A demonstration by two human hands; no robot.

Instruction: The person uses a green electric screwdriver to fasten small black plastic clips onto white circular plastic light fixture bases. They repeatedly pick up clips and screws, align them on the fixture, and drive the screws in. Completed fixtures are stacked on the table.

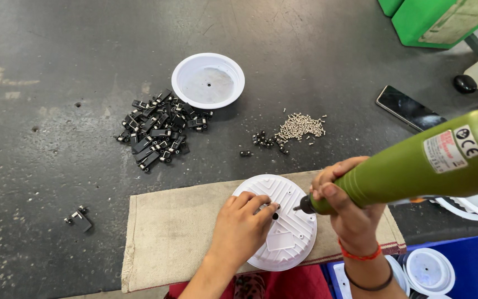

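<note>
Your left hand [239, 227] pinches a small black part [275, 215] onto the white disc [283, 221], steadying it; your right hand [347, 207] grips the green screwdriver [410, 166], tip beside that part.

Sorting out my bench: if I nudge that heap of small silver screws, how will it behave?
The silver screws lie loose on the dark table, so they would probably scatter rather than slide together. Being small and round-bodied, some may roll. Strays already sit around the heap.
</note>
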